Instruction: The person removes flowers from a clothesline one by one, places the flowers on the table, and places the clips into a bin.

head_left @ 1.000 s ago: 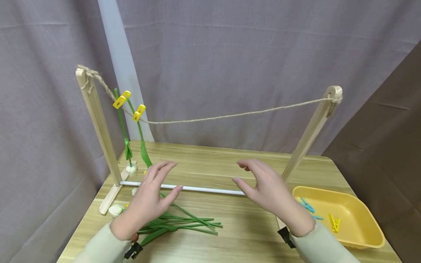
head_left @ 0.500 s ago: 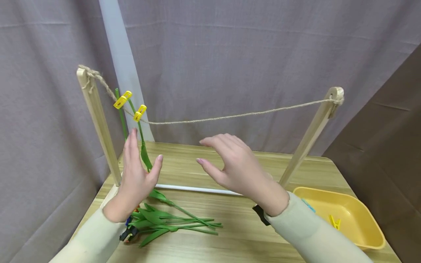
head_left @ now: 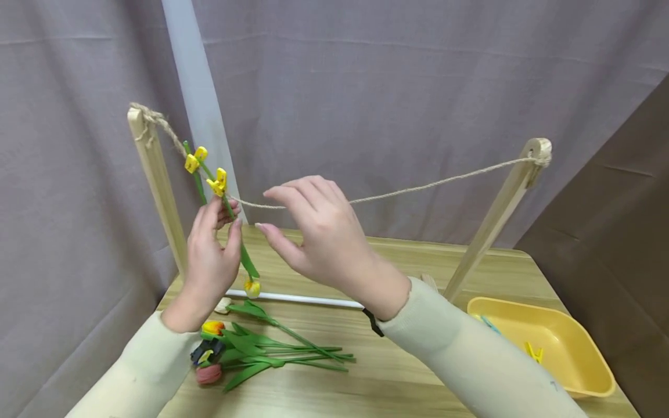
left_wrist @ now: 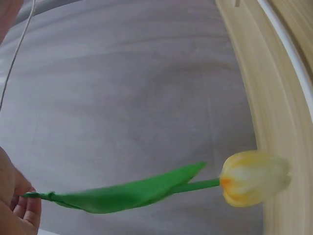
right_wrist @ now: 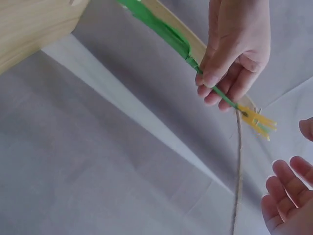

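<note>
An artificial yellow-white tulip (left_wrist: 257,178) hangs head down from the twine line (head_left: 418,188), its stem in a yellow clothespin (head_left: 217,182). My left hand (head_left: 211,249) pinches that stem just under the clothespin. To its right, my right hand (head_left: 324,232) is held in front of the line with fingers spread and nothing in them. In the right wrist view, the right hand's fingertips (right_wrist: 281,169) are apart from the clothespin. Another clothespin (head_left: 192,163) grips a second stem farther left on the line; its lower part is hidden behind my left hand.
Wooden posts (head_left: 491,220) at both sides carry the twine, with a white rod (head_left: 303,299) low between them. Several tulips with green stems (head_left: 292,350) lie on the table at front left. A yellow basin (head_left: 554,325) with clothespins stands at right.
Both hands have moved up and to the left. My left hand has taken hold of the hanging tulip's stem, and the clothespin on it has turned.
</note>
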The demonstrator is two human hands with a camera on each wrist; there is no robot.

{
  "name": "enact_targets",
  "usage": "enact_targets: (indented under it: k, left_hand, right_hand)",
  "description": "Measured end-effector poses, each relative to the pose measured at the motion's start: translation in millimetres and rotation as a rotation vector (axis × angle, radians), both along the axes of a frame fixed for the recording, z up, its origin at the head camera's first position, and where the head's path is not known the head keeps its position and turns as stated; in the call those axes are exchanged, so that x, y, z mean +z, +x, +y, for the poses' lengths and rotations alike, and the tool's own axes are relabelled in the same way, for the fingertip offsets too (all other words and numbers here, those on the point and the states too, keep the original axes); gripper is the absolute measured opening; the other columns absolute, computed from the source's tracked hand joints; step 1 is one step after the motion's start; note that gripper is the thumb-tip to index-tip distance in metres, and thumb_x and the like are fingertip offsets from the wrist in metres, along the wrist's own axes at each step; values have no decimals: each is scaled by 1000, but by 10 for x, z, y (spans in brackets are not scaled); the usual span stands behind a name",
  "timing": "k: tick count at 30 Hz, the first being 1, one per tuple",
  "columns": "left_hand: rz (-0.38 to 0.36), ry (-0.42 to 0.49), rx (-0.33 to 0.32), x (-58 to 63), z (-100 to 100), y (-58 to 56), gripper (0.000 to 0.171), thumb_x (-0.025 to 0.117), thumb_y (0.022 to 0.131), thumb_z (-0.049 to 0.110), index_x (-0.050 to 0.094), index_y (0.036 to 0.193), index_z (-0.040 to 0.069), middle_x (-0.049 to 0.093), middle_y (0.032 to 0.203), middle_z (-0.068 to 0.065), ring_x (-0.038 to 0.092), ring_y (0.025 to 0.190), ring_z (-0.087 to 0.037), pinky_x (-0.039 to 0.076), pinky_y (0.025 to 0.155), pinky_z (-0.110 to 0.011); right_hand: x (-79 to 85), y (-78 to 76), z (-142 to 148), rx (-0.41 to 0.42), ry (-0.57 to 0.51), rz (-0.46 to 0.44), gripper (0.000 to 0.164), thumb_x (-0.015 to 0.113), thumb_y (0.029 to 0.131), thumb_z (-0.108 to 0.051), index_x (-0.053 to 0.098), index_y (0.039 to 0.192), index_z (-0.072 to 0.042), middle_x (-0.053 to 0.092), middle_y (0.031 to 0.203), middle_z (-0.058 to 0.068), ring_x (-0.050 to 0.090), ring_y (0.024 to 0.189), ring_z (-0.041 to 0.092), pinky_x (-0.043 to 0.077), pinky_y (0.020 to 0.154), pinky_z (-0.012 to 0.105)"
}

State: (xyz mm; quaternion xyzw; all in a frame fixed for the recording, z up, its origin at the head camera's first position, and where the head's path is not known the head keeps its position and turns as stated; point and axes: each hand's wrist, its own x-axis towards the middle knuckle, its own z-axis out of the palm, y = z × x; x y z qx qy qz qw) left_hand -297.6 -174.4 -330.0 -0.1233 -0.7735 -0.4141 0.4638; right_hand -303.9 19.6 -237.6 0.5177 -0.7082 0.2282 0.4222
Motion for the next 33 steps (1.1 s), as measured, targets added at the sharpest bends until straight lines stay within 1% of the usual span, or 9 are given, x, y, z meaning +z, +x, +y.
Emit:
enact_targets:
  k: [3,7,13,17,19,23,28,30,33]
  left_hand:
    - [58,10,1,22,-12,-13,24,56,90,-12,60,114,-7,62,106,-15,61,98,-25,51,88,-27]
    - [97,22,7,24,-35,-14,28,56,89,-14,62,115,-6,64,106,-15,63,97,-22,51,87,-23]
    - [143,2,28,18,-69,-11,28,58,90,-11,64,117,-7,67,107,-14,65,94,-26,51,85,-22]
    - [171,-30,47,2,-96,-2,28,59,90,-9,65,117,-6,68,106,-15,65,92,-25,49,84,-18]
    - [180,-45,50,-7,-111,-3,26,58,91,-9,66,115,-6,67,104,-16,64,91,-23,48,83,-18]
    - [199,-39,51,-17,-132,-12,27,58,89,-12,66,114,-6,66,99,-18,62,86,-26,47,81,-19]
    - [197,-56,54,-15,-164,3,35,58,88,-14,63,122,-5,67,103,-18,64,92,-26,47,84,-18]
    - [193,-57,53,-13,-175,5,35,57,88,-14,63,122,-6,67,104,-17,64,95,-25,47,86,-18]
    - [186,-53,53,-14,-188,4,34,57,88,-15,64,120,-7,67,105,-16,65,95,-24,48,86,-18]
  right_hand:
    - [21,-9,-112,-12,18,9,32,67,89,-27,65,110,-4,65,104,6,57,97,24,45,82,34]
    - [20,-57,-243,-40,49,-5,35,68,88,-29,63,112,-3,64,104,6,57,95,24,46,81,33]
    - [20,-102,-392,-130,64,-9,46,69,88,-33,60,121,-2,64,105,6,57,93,23,47,78,33]
    - [40,-97,-486,-190,75,1,50,67,89,-36,59,125,-2,64,104,6,57,91,23,47,75,34]
    - [42,-97,-531,-206,67,6,49,66,90,-36,60,124,-2,64,102,5,57,88,22,47,72,33]
    - [38,-115,-603,-225,38,22,41,64,92,-35,64,117,-3,65,98,4,58,84,21,46,67,31]
    - [28,-147,-641,-226,18,6,27,63,94,-30,67,106,-6,65,91,2,55,76,19,43,63,29]
    - [20,-154,-633,-222,13,-13,23,63,93,-28,67,104,-7,65,90,1,55,75,18,42,63,29]
    - [-1,-164,-614,-219,19,-29,21,62,93,-24,67,104,-8,65,91,1,55,76,18,42,63,29]
